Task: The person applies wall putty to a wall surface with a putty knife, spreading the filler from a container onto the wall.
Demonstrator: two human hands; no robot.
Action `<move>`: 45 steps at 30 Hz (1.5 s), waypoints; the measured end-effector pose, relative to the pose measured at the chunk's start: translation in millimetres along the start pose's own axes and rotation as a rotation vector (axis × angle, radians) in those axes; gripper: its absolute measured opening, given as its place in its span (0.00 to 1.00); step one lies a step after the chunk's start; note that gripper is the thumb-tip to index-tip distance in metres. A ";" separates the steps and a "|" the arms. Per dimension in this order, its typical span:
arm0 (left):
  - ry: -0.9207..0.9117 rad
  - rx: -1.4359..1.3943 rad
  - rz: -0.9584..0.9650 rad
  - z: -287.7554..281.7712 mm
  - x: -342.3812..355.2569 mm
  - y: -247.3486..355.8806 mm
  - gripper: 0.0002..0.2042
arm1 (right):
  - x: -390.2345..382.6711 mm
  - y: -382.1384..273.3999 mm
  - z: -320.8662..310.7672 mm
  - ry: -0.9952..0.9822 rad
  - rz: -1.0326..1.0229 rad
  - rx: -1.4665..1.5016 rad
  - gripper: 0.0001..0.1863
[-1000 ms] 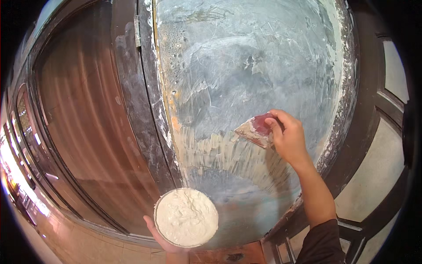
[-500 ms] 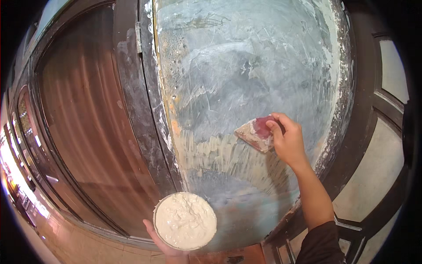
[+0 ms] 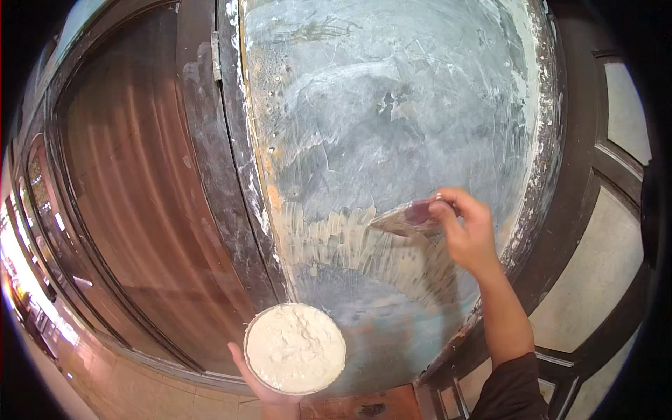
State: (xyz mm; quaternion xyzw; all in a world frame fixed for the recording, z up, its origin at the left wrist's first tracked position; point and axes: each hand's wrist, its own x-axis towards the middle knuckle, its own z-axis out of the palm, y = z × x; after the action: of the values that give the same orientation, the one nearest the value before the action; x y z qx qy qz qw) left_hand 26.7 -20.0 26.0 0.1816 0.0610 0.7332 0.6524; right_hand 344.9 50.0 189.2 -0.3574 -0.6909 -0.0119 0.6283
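My right hand (image 3: 470, 227) grips a putty knife (image 3: 413, 216) with a dark red handle and a wide blade smeared with putty. The blade is tilted, its left corner at the wall (image 3: 392, 133), over a band of cream putty strokes (image 3: 329, 238). Whether the edge touches the surface I cannot tell. Low in front, my left hand (image 3: 269, 397) supports from below a round bowl (image 3: 246, 350) full of thick cream putty (image 3: 294, 348). Most of the left fingers are hidden beneath the bowl; the thumb shows at its left side.
A dark wooden frame with a hinge (image 3: 216, 56) borders the wall on the left, beside a brown curtained panel (image 3: 133, 182). To the right stands a dark door with pale panels (image 3: 595, 273). Tiled floor (image 3: 161, 392) lies at lower left, and a reddish-brown surface (image 3: 371, 406) below the wall.
The putty knife has turned in my right hand, its blade now seen more edge-on, and the hand has shifted slightly right. The bowl stays nearly in place in my left hand.
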 end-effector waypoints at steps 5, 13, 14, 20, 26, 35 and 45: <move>-0.011 -0.043 -0.057 10.8 5.6 -9.3 0.41 | -27.7 -41.6 -1.7 -0.279 -0.610 -0.268 0.10; -0.066 -0.038 -0.083 39.5 6.4 -36.2 0.42 | -67.1 -45.6 -15.2 -0.470 -0.808 -0.317 0.13; -0.058 -0.024 -0.071 40.8 7.1 -40.1 0.42 | -68.9 -42.7 -18.2 -0.464 -0.809 -0.332 0.12; -0.051 -0.041 -0.055 51.2 7.3 -65.6 0.42 | -71.3 -30.7 -38.3 -0.451 -0.802 -0.435 0.12; 0.000 -0.007 -0.060 58.7 5.2 -93.9 0.43 | -68.6 -6.5 -66.8 -0.439 -0.817 -0.440 0.11; -0.092 -0.035 -0.045 75.7 -5.5 -130.2 0.43 | -70.9 18.4 -99.0 -0.406 -0.682 -0.380 0.12; -0.068 -0.015 -0.006 78.3 -23.0 -159.1 0.45 | -79.8 38.4 -119.7 -0.380 -0.706 -0.337 0.14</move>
State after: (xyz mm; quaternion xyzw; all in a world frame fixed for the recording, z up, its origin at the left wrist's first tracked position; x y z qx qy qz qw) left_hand 204.4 -31.7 42.3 0.2013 0.0338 0.7250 0.6578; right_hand 463.8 -15.4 127.8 -0.1927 -0.8625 -0.2725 0.3803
